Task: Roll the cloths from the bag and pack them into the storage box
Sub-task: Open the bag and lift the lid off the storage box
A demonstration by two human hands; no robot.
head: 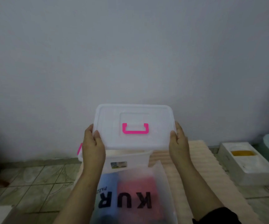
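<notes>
I hold a clear plastic lid (135,115) with a pink handle (135,129) up in front of me. My left hand (93,147) grips its left edge and my right hand (178,142) grips its right edge. Below the lid stands the clear storage box (129,160) with a pink clip (79,148) on its left side and a small label on its front wall. In front of the box lies a frosted plastic bag (161,178) printed with black letters; a blue cloth (108,180) and a red cloth (138,185) show through it.
Box and bag rest on a pale ribbed mat (200,160) on a tiled floor (38,178). A white foam box (247,164) with a yellow patch sits at the right. A bare wall rises behind. A pale round object shows at the far right edge.
</notes>
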